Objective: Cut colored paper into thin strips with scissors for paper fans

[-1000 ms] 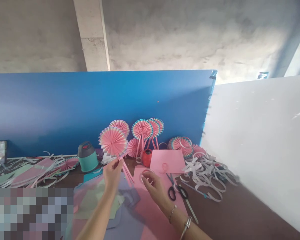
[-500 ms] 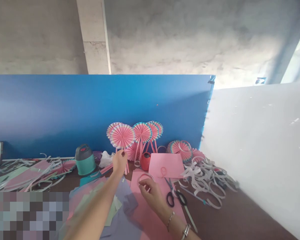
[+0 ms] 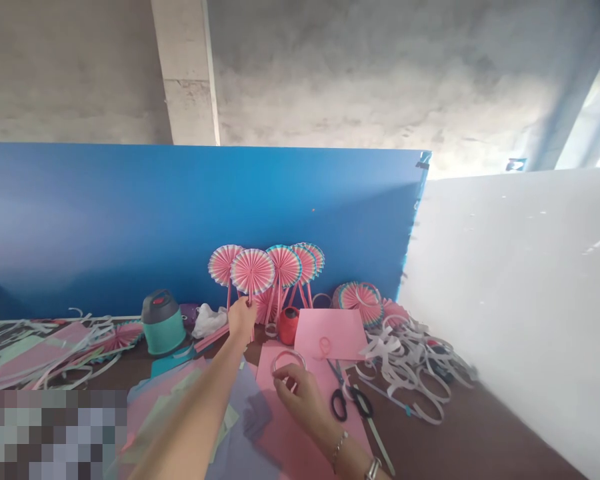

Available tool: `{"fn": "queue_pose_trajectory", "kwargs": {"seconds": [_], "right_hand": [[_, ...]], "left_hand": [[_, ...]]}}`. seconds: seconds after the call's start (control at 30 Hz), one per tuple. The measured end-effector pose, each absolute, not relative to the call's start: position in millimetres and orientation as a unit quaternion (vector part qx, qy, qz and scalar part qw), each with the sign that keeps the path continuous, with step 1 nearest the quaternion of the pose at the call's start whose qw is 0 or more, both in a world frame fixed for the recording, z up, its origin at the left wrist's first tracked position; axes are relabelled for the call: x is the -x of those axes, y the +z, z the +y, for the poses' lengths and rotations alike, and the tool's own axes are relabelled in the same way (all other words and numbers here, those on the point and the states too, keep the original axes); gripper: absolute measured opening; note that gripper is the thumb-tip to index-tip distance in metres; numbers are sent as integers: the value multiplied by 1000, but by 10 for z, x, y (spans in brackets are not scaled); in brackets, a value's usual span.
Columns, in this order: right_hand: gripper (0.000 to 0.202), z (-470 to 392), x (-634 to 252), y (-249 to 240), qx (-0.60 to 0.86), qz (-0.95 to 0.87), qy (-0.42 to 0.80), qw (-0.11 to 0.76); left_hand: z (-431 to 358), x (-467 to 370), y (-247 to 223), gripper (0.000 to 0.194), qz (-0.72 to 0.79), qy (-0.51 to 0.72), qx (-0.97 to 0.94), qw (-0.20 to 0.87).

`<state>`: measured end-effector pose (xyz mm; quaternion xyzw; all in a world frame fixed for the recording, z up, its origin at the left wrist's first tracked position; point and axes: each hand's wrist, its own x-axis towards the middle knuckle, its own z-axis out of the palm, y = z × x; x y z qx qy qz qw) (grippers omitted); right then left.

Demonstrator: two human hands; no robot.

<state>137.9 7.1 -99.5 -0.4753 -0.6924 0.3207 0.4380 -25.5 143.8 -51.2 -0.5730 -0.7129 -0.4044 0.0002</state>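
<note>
My left hand [image 3: 243,317] is closed on the stick of a round pleated pink paper fan [image 3: 253,271], which stands upright in front of the blue panel. Just behind it are another pink fan [image 3: 224,264] on the left and several blue-edged fans [image 3: 283,266] on the right. My right hand [image 3: 294,387] hovers low over pink paper [image 3: 275,433], thumb and fingers curled toward each other, beside a ring of tape [image 3: 289,361]. Whether anything is between those fingers is too small to tell. Two pairs of scissors [image 3: 339,404] lie right of this hand.
A teal and grey container [image 3: 163,323] and white crumpled material [image 3: 210,321] stand left of the fans. A red object [image 3: 289,325] sits at centre. Curled white strips [image 3: 405,360] are heaped on the right; cut paper [image 3: 45,353] covers the left.
The fan in my left hand has shifted slightly right, uncovering more of the fan behind it. My right hand stays about where it was, still curled.
</note>
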Motion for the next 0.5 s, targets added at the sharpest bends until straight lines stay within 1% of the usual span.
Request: {"fn": "queue_pose_trajectory", "kwargs": {"seconds": [0.2, 0.5], "right_hand": [[19, 92, -1381, -1030, 464, -702, 312, 441], [20, 68, -1379, -978, 473, -705, 312, 427]], "left_hand": [[1409, 297, -638, 33, -718, -393, 574, -14], [1277, 358, -727, 29, -719, -391, 574, 2]]}}
